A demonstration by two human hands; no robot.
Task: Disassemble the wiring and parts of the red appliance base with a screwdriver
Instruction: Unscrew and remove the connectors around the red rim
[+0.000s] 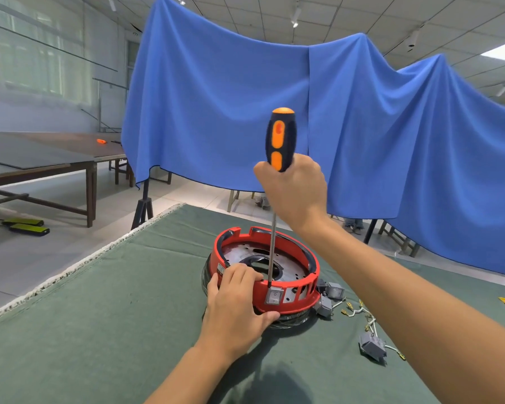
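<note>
The red appliance base [286, 293] is seated on the green-covered bench [99, 330]. Its near rim is gripped by the left hand [236, 310]. The screwdriver [279, 141] is held upright by the right hand [295, 193], fingers wrapped round the handle, tip inside the rim above the switch [274, 297]. Loose wires [359, 312] lie just beside the base.

Blue cloth [231, 112] hangs behind; wooden tables [41, 167] left, tiled floor [70, 243]

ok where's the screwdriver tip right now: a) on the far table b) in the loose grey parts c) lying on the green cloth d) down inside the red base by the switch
d: the right hand holds the screwdriver upright, its shaft running down inside the red base rim just above the switch.
</note>
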